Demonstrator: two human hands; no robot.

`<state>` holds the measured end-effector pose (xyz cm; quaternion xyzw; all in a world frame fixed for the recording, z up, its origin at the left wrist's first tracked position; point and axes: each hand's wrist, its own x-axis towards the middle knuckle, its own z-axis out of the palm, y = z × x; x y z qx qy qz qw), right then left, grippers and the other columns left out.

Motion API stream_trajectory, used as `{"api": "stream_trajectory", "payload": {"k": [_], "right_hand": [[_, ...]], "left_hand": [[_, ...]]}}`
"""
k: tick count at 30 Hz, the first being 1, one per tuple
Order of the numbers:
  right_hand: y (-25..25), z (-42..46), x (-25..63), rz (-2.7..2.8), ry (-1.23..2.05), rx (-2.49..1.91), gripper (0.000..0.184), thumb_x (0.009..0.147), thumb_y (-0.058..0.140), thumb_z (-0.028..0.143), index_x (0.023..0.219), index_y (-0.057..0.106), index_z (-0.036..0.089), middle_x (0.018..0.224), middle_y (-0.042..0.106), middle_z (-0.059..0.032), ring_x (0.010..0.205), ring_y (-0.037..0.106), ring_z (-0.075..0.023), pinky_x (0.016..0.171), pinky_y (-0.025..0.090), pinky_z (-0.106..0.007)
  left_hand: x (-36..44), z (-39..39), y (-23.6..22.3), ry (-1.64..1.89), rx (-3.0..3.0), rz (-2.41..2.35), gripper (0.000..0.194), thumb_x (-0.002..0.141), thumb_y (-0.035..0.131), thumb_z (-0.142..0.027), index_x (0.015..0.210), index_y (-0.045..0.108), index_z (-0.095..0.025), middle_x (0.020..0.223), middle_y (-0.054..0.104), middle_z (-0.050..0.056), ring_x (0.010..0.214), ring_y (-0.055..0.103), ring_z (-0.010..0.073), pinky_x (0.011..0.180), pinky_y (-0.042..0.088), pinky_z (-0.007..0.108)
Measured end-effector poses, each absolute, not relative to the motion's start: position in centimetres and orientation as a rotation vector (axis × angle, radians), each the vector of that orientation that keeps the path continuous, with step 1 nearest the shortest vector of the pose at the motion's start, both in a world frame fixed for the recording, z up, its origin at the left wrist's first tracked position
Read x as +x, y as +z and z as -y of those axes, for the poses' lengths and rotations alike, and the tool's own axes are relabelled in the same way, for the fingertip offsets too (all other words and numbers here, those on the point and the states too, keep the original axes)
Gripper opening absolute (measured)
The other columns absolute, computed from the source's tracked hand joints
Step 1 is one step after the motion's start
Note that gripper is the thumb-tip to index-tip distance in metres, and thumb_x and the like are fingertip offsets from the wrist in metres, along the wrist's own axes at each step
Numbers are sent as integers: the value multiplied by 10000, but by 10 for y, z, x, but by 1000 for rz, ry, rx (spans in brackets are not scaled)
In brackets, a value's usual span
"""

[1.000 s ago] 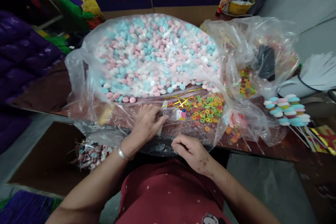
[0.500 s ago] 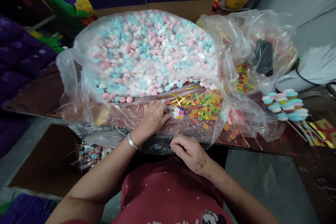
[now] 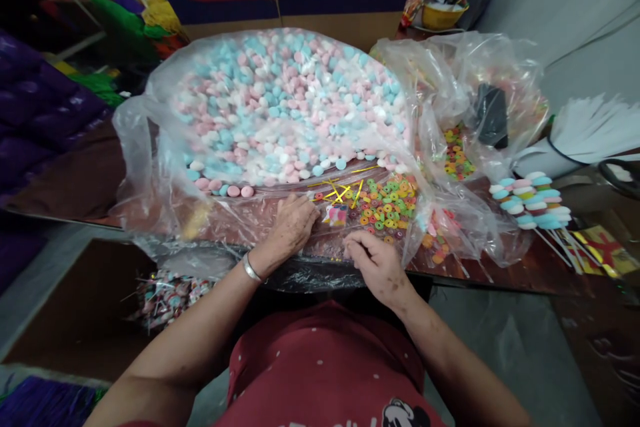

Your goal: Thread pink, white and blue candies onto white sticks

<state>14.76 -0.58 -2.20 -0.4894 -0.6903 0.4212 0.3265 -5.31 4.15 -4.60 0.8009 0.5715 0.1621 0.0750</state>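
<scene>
My left hand (image 3: 295,223) rests palm down on the clear plastic sheet (image 3: 235,220) at the table's front edge, fingers low and extended. Just right of its fingertips lies a small colourful printed piece (image 3: 335,215). Gold twist ties (image 3: 340,193) are scattered behind that piece. My right hand (image 3: 377,263) hovers at the table edge with curled fingers and thumb pressed together; what they hold, if anything, is hidden. Beyond it spreads a heap of ring-shaped gummy candies (image 3: 387,203). A large clear bag of pink, blue and white candies (image 3: 290,100) lies behind both hands.
At right are candy skewers (image 3: 533,200), a container of white sticks (image 3: 590,133) and a dark phone-like object (image 3: 491,113) on plastic bags. A cardboard box (image 3: 340,3) stands behind. Below left, an open carton (image 3: 75,300) holds wrapped candies (image 3: 173,297).
My right hand has moved up and right, closer to the ring candies. The printed piece is turned differently, and my left fingers are drawn closer together. The view has shifted slightly.
</scene>
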Motion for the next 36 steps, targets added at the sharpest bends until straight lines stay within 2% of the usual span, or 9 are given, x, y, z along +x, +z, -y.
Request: {"api": "stream_trajectory", "payload": {"k": [5, 10, 13, 16, 19, 22, 25, 32, 36], "right_hand": [[-25, -8, 146, 1721, 930, -1357, 174, 890, 510, 323, 970, 598, 195, 831, 667, -32, 722, 602, -145, 690, 482, -267], [-26, -11, 140, 1600, 958, -1360, 427, 792, 651, 429, 1125, 558, 178, 896, 666, -42, 678, 585, -140, 646, 495, -270], [-26, -10, 141, 1578, 1011, -1303, 281, 836, 605, 374, 1042, 614, 183, 821, 659, -15, 692, 595, -140, 656, 489, -262], [-25, -8, 149, 1646, 915, -1219, 151, 899, 525, 282, 913, 651, 199, 817, 659, -11, 726, 592, -138, 696, 477, -270], [-19, -6, 161, 1852, 792, -1086, 132, 910, 536, 223, 849, 652, 206, 803, 656, -15, 769, 581, -146, 740, 462, -286], [-13, -1, 169, 1989, 760, -964, 131, 921, 547, 211, 833, 644, 204, 774, 644, -14, 751, 562, -142, 731, 448, -287], [-11, 4, 172, 1955, 825, -995, 94, 913, 566, 214, 834, 617, 205, 761, 613, -7, 727, 548, -134, 684, 435, -269], [-17, 4, 169, 1960, 666, -1087, 350, 957, 467, 294, 622, 404, 213, 619, 412, 19, 632, 416, -129, 604, 348, -269], [-20, 3, 166, 1933, 594, -1072, 397, 958, 480, 331, 595, 368, 217, 589, 382, 27, 601, 379, -128, 594, 330, -278]], "left_hand": [[-47, -34, -41, 594, 2538, -1756, 296, 968, 413, -214, 752, 611, -178, 777, 627, 81, 802, 495, 239, 726, 336, 374], [-38, -18, -24, 859, 2681, -1835, 310, 967, 434, -255, 716, 601, -185, 714, 607, 83, 761, 489, 240, 703, 306, 377], [-31, -7, -18, 975, 2695, -1752, 271, 960, 453, -240, 732, 590, -188, 723, 616, 76, 748, 492, 232, 716, 307, 376], [-26, 0, -14, 1119, 2596, -1697, 193, 945, 502, -317, 939, 605, -154, 913, 658, 126, 878, 538, 263, 796, 350, 400], [-24, 5, -5, 1111, 2488, -1577, 324, 912, 550, -373, 1122, 563, -126, 1116, 633, 182, 1051, 536, 305, 901, 375, 447], [-24, 9, 5, 875, 2323, -1220, 123, 920, 510, -257, 896, 601, -177, 861, 663, 74, 825, 585, 209, 794, 441, 350], [-24, 12, 9, 716, 1932, -1116, 207, 908, 511, -258, 726, 575, -183, 648, 595, -5, 614, 525, 133, 612, 426, 247], [-18, 11, -3, 697, 1581, -1135, 325, 893, 485, -365, 634, 535, -176, 555, 486, -39, 536, 428, 100, 508, 345, 211], [-16, 13, -8, 740, 1482, -1100, 224, 856, 565, -383, 765, 560, -178, 619, 512, -42, 557, 440, 99, 515, 364, 205]]}}
